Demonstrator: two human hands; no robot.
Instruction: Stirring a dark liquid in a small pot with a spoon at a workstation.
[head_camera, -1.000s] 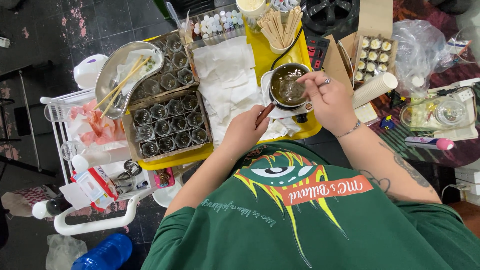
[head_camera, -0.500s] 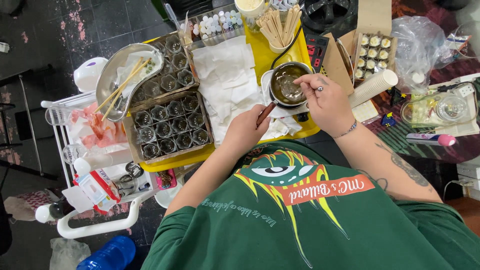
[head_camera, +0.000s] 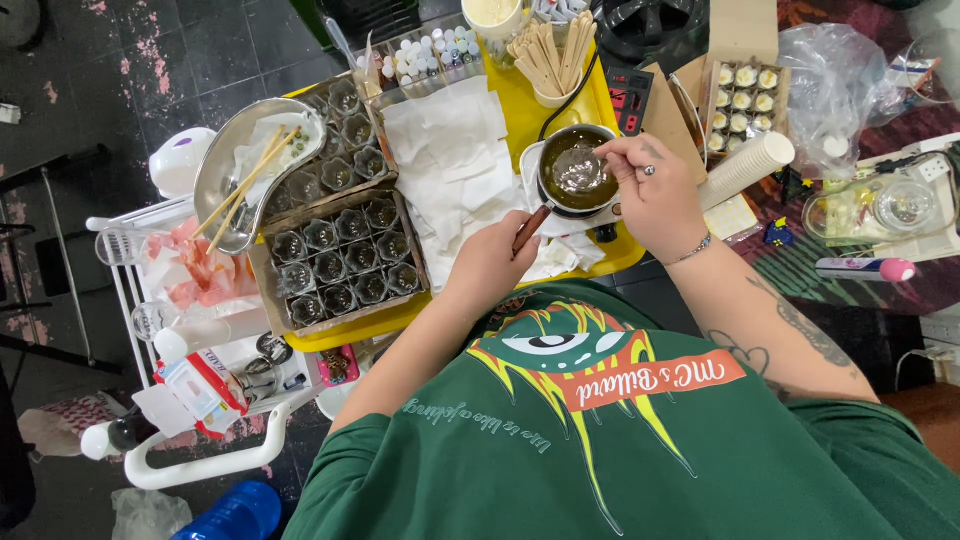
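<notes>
Upper centre: left hand (head_camera: 490, 268) grips small dark metal pot's (head_camera: 576, 170) brown handle (head_camera: 528, 230); right hand (head_camera: 655, 195) pinches something thin over it.

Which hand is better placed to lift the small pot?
Probably left. The left hand grips the pot by its handle, while the right hand hangs over the rim, fingers pinched together.

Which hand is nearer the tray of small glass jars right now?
The left hand. It grips the small pot's wooden handle just right of the tray of small glass jars. The right hand is farther right, over the pot's far side.
</notes>
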